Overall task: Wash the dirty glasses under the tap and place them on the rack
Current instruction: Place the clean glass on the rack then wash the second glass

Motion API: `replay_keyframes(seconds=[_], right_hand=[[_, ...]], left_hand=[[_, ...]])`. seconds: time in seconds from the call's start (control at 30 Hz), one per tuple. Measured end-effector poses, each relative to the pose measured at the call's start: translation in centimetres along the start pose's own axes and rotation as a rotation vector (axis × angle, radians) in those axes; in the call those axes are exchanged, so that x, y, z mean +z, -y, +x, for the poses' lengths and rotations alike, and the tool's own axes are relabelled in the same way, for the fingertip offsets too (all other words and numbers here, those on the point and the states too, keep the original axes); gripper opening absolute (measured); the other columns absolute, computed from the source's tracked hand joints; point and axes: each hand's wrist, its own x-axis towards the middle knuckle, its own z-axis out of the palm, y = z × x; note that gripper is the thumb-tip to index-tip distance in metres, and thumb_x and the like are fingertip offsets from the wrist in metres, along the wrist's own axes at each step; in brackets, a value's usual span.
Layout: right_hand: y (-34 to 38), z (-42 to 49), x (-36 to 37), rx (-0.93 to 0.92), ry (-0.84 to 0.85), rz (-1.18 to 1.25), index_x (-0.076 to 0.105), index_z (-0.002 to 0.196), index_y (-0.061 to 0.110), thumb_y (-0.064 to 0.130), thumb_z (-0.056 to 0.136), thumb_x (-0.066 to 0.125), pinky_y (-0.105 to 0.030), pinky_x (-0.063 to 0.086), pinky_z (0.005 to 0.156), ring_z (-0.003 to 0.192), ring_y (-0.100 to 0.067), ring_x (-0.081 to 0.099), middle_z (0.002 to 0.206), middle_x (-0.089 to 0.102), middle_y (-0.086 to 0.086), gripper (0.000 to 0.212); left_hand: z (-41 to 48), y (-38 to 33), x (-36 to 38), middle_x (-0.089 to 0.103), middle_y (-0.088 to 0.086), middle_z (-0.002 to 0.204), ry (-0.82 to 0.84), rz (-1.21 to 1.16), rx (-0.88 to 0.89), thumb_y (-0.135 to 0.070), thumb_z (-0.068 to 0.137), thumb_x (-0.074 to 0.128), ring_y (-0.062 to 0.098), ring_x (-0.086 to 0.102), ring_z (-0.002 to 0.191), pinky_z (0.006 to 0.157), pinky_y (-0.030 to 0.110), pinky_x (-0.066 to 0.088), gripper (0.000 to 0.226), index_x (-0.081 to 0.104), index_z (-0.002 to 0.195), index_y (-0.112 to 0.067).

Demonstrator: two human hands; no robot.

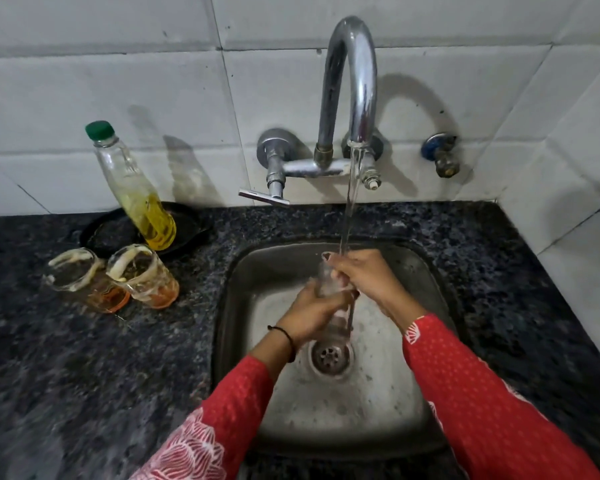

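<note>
The steel sink (243,299) sits in a dark speckled counter (84,393), its walls close around both forearms. The near half of the basin, around the drain (329,356), lies open. Tiled wall closes the far side and the right corner. The tap (352,81) arches over the far rim, its lever (264,198) jutting left. Left of the sink, 2 stand side by side on the counter: the left dirty glass (84,280) and the right dirty glass (142,275), both streaked cream with orange dregs, just near of a bottle (136,188) of yellow liquid on a black dish (187,223). The glass (326,284) is clear, blurred and mostly covered, held over the sink under the water stream (349,209). The left hand (310,315) curls around its lower part. The right hand (364,277) grips its rim with bent fingers; whether they reach inside I cannot tell.
</note>
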Motion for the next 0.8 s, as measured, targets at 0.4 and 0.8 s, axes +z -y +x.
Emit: replay_keyframes(seconds=[0.4,0.8], right_hand=[[0.0,0.0,0.0,-0.073,-0.051,-0.051,0.058,0.051,0.016,0.025,0.084,0.070,-0.017,0.038,0.041,0.036,-0.001,0.048,0.039,0.054,0.006,0.037],[-0.9,-1.2,0.9,0.045,-0.006,0.170,0.059,0.108,0.019,0.028,0.079,0.075,-0.028,0.051,0.080,0.091,-0.014,0.064,0.100,0.067,-0.002,0.034]], left_hand=[[0.6,-0.3,-0.5,0.065,0.005,0.107,0.078,0.099,0.091,-0.018,0.074,0.077,0.019,0.068,0.087,0.073,0.032,0.058,0.068,0.040,0.130,-0.016],[1.6,0.5,-0.8,0.055,-0.009,0.114,-0.120,0.185,0.347,0.000,0.068,0.080,0.001,0.060,0.100,0.080,0.015,0.051,0.079,0.035,0.132,-0.011]])
